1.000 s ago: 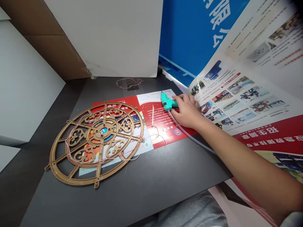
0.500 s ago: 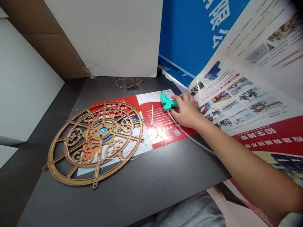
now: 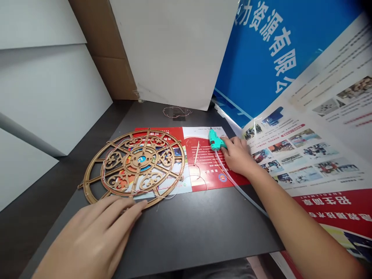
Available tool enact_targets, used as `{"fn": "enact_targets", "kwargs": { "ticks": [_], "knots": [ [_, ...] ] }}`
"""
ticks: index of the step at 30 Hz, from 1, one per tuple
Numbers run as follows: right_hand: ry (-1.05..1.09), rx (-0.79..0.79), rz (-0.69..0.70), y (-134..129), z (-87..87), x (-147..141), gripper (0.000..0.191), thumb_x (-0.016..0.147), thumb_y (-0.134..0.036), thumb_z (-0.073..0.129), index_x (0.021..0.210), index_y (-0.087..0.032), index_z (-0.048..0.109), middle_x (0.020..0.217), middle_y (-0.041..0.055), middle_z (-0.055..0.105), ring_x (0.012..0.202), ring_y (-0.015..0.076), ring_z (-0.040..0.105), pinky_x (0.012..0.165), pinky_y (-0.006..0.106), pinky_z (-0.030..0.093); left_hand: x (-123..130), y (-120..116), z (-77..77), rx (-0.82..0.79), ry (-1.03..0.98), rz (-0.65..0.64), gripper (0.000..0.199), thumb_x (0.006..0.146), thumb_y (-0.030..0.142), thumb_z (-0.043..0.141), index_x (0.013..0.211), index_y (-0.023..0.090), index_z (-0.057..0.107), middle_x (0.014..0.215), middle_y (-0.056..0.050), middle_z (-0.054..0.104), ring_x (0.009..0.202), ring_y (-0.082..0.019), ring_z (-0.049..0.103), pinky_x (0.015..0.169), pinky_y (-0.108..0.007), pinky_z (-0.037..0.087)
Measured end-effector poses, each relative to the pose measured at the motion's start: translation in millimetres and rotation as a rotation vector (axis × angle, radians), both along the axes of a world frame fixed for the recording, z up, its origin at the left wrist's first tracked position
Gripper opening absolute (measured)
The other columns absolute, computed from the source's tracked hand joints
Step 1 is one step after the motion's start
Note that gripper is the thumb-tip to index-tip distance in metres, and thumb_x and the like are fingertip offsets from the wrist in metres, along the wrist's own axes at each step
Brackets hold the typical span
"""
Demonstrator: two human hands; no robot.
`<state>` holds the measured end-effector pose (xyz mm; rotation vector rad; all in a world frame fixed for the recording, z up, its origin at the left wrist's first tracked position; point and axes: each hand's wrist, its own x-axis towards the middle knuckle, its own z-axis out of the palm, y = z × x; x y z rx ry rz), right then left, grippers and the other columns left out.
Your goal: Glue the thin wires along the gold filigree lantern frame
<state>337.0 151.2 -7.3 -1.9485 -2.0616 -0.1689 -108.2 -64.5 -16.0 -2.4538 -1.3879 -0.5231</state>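
White panels (image 3: 174, 50) rise at 12 and 10 o'clock behind a dark table (image 3: 188, 228), with brown cardboard (image 3: 112, 73) at 11, a blue poster (image 3: 252, 58) at 1 and a printed sheet (image 3: 308, 155) sloping up at 3. From the right hand (image 3: 238, 155), a round gold openwork frame (image 3: 148, 157) lies flat at 9 o'clock, its foreshortened oval longest from 8 to 2. The left hand (image 3: 95, 232) is nearer, with that frame at its 1 o'clock. Its fingers stretch loosely over the near rim; I cannot tell whether they touch or pinch it. The right hand's fingers curl round the grip of a green glue gun (image 3: 215, 140), whose nozzle points to 12 and whose pale cord (image 3: 236, 186) trails towards 5. Partly under gun and frame lies a red-and-white leaflet (image 3: 190, 153), a thin wooden stick (image 3: 197, 153) on it between them.
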Motion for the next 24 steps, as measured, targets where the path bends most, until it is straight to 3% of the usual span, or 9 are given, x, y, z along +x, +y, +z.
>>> {"fn": "enact_targets", "kwargs": {
  "ticks": [3,6,13,16,19,21,22,23,24],
  "knots": [
    [0.025,0.035,0.007,2,-4.1,2,0.048,0.123,-0.048,0.092,0.164,-0.024,0.081,0.167,0.0146,0.082,0.142,0.0351,0.086,0.119,0.06,0.077,17,16,2.3,0.048,0.002,-0.009,0.042,0.132,0.044,0.054,0.137,0.033,0.095,0.129,-0.007,0.096,0.118,-0.034,0.084,0.102,-0.055,0.053],
    [0.069,0.103,0.016,2,-4.1,7,0.049,0.123,-0.048,0.092,0.165,-0.024,0.081,0.168,0.0147,0.082,0.142,0.0354,0.086,0.12,0.061,0.077,9,27,0.9,0.078,-0.007,-0.033,0.048,0.134,0.041,0.048,0.128,0.036,0.096,0.121,-0.003,0.097,0.113,-0.03,0.085,0.1,-0.053,0.052],
    [0.219,0.243,0.091,-1,0.8,20,0.048,0.124,-0.048,0.09,0.166,-0.026,0.081,0.169,0.0148,0.081,0.142,0.0348,0.085,0.121,0.061,0.077,-40,38,14.7,-0.095,-0.007,0.02,0.049,0.136,0.049,0.046,0.124,0.044,0.093,0.12,0.008,0.096,0.118,-0.027,0.086,0.094,-0.045,0.053],
    [0.282,0.256,0.122,-3,0.7,21,0.05,0.124,-0.048,0.091,0.166,-0.025,0.08,0.168,0.0147,0.082,0.141,0.0348,0.086,0.12,0.061,0.077,-70,48,22.7,-0.218,0.003,-0.002,0.053,0.135,0.044,0.044,0.116,0.039,0.093,0.117,0.007,0.095,0.115,-0.026,0.086,0.098,-0.042,0.061],
    [0.323,0.255,0.14,-5,0.3,20,0.051,0.124,-0.049,0.091,0.167,-0.025,0.079,0.168,0.0149,0.082,0.141,0.0352,0.086,0.12,0.061,0.077,-101,63,25.0,-0.305,0.033,-0.024,0.04,0.127,0.045,0.06,0.111,0.038,0.097,0.114,0.006,0.096,0.115,-0.025,0.087,0.107,-0.04,0.067],
    [0.341,0.25,0.15,-6,-0.3,19,0.052,0.124,-0.049,0.09,0.168,-0.025,0.079,0.169,0.015,0.081,0.142,0.0354,0.085,0.12,0.062,0.077,-117,76,23.3,-0.312,0.024,-0.045,0.043,0.123,0.044,0.058,0.103,0.041,0.097,0.104,0.004,0.094,0.103,-0.025,0.084,0.107,-0.041,0.068],
    [0.348,0.247,0.155,-6,-0.8,18,0.051,0.124,-0.049,0.09,0.168,-0.026,0.079,0.169,0.015,0.081,0.142,0.0354,0.085,0.121,0.062,0.076,-124,83,22.1,-0.306,0.017,-0.024,0.043,0.123,0.043,0.058,0.106,0.041,0.098,0.108,0.003,0.095,0.106,-0.026,0.085,0.11,-0.043,0.068],
    [0.354,0.244,0.159,-7,-1.4,17,0.051,0.124,-0.049,0.09,0.168,-0.026,0.079,0.169,0.015,0.081,0.142,0.0354,0.085,0.121,0.062,0.076,-129,92,21.2,-0.298,0.005,-0.003,0.045,0.123,0.046,0.056,0.109,0.043,0.098,0.115,0.002,0.097,0.11,-0.028,0.086,0.112,-0.046,0.068],
    [0.359,0.24,0.164,-7,-2.1,16,0.051,0.124,-0.049,0.09,0.168,-0.026,0.079,0.17,0.015,0.081,0.143,0.0354,0.085,0.122,0.062,0.076,-132,100,20.8,-0.283,-0.014,-0.011,0.049,0.122,0.055,0.053,0.103,0.046,0.097,0.109,0.002,0.096,0.101,-0.027,0.085,0.105,-0.045,0.068]
  ]
}}
